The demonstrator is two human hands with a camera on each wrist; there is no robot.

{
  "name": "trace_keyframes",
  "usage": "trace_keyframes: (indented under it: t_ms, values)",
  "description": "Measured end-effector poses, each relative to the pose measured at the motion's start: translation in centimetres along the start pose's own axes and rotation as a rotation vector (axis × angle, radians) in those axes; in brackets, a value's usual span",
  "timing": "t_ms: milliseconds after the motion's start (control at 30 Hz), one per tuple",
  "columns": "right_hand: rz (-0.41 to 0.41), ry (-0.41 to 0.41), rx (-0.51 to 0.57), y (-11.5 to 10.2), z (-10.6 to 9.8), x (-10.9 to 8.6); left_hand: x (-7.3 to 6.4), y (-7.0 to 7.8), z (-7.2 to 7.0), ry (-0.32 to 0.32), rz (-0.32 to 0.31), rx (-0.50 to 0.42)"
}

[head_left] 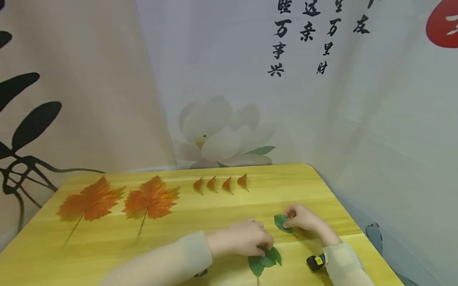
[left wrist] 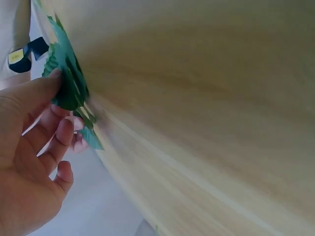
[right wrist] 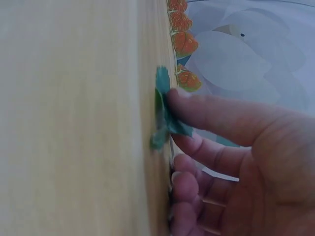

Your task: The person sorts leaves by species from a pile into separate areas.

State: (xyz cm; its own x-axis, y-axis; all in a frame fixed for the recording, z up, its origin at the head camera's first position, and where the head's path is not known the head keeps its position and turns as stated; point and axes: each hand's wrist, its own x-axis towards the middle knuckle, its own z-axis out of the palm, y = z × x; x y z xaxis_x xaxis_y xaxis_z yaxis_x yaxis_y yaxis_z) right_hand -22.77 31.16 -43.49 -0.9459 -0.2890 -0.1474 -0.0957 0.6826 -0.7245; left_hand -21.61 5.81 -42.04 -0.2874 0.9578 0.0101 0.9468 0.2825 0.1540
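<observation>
Pinching leaves (head_left: pixel 256 265) inside table edge (head_left: pixel 348 217): 2 hands (head_left: pixel 247 237)

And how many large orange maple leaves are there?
2: one maple leaf near the left edge of the yellow tabletop, the second maple leaf right of it, left of the small orange leaves. Neither is covered.

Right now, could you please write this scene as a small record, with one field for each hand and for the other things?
left hand: pinches green leaves
right hand: pinches a green leaf
large orange leaves: two, side by side, on the left
small orange leaves: four, in a row near the far edge
table: yellow, wood-grained
backdrop: pale, with dark characters and a flower
</observation>
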Motion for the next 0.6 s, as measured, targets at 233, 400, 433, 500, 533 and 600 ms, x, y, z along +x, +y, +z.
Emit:
trace_keyframes:
  t_ms: [233,400,433,500,533,600]
  values:
    - [-0.002,0.002,0.019,0.2,0.1,0.0,-0.2,0.1,-0.6,-0.001,-0.008,-0.051]
    - [-0.025,-0.014,0.102,0.5,-0.2,0.2,-0.5,-0.3,-1.0,0.003,-0.007,-0.137]
    - [-0.034,-0.019,0.112,0.6,-0.3,0.2,-0.5,-0.3,-1.0,0.002,0.0,-0.162]
    - [-0.053,-0.029,0.129,0.8,-0.4,0.2,-0.7,-0.5,-1.1,-0.002,0.01,-0.215]
    - [-0.06,-0.038,0.134,0.8,-0.4,0.2,-0.7,-0.6,-1.1,-0.006,0.013,-0.246]
    - [-0.073,-0.058,0.14,0.9,-0.4,0.3,-0.8,-0.7,-1.2,-0.013,0.01,-0.309]
